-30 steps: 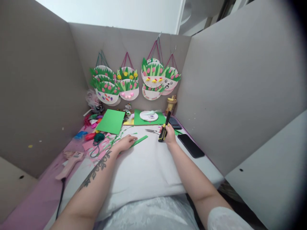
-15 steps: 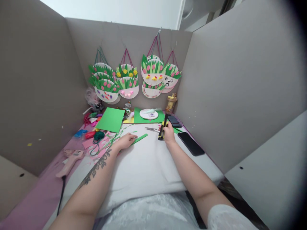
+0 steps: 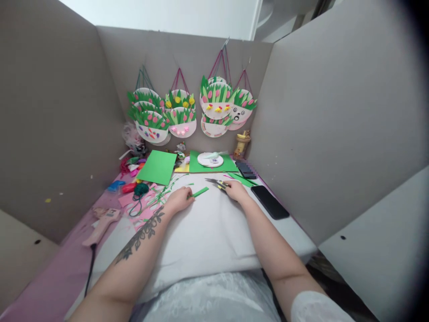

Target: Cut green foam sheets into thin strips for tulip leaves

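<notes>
To handle the green strip well, the left hand is best held light and steady, pinching one end so that the narrow paper neither creases nor curls, with fingertips clear of the scissors' points. The right hand is curled at the scissors' handle end, where a black-and-yellow tool shows; I cannot tell which it grips, so a clean hold on just one seems wise.

The strip lies on the white-covered tabletop, between the two hands and nearer the far edge than the near one. It looks straight, slim and bright green, its free end pointing toward the far right corner.
</notes>
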`<control>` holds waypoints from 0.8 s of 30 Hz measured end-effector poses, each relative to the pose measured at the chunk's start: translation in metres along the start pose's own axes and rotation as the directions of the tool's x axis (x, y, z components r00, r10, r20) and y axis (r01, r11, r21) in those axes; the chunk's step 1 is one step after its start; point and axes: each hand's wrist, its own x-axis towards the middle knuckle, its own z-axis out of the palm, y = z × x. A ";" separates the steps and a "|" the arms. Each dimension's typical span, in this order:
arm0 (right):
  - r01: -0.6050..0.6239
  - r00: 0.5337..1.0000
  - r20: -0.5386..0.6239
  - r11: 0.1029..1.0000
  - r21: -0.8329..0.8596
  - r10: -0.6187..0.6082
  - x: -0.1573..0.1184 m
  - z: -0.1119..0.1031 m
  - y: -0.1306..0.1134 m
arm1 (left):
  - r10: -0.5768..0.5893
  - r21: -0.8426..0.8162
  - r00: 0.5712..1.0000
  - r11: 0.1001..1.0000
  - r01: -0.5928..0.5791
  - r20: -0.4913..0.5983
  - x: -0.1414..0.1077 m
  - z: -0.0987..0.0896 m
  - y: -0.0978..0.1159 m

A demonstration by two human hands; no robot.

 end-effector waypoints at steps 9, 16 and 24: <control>0.266 0.964 0.051 0.960 -0.088 -0.262 -0.018 0.023 -0.036 | -0.065 0.022 0.993 0.997 0.067 -0.100 0.000 -0.003 0.001; 0.378 0.914 0.135 0.924 0.059 -0.382 -0.023 0.037 -0.047 | -0.021 -0.104 0.983 0.995 0.001 -0.185 0.002 -0.005 0.006; 0.201 0.977 0.027 0.961 0.188 -0.209 -0.017 0.025 -0.041 | -0.208 -0.454 0.910 0.891 0.025 -0.359 0.009 -0.011 0.005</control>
